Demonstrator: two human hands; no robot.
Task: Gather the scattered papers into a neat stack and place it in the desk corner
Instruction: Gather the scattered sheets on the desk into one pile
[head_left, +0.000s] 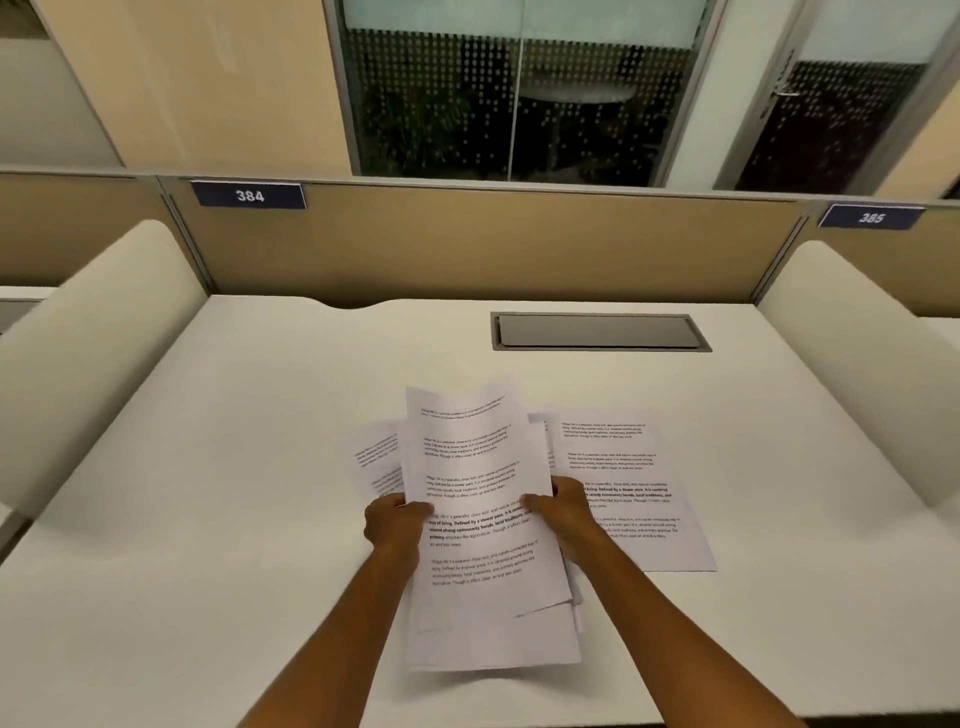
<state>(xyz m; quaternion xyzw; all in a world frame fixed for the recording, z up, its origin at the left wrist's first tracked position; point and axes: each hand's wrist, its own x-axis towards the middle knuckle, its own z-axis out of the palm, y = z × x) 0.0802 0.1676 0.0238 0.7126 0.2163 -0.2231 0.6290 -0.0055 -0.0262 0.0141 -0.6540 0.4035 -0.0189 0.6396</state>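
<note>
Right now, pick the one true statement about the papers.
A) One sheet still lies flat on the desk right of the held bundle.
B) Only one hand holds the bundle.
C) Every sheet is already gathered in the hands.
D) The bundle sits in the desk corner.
A: a printed sheet lies flat on the desk to the right of the bundle, which the left hand and right hand both hold.

Study carrel, viewed from above.
A white desk (208, 467) is enclosed by a tan partition (493, 249) labelled 384 (248, 195); a grey hatch (597, 331) is recessed; dotted glass windows (519, 104) are seen behind.
</note>
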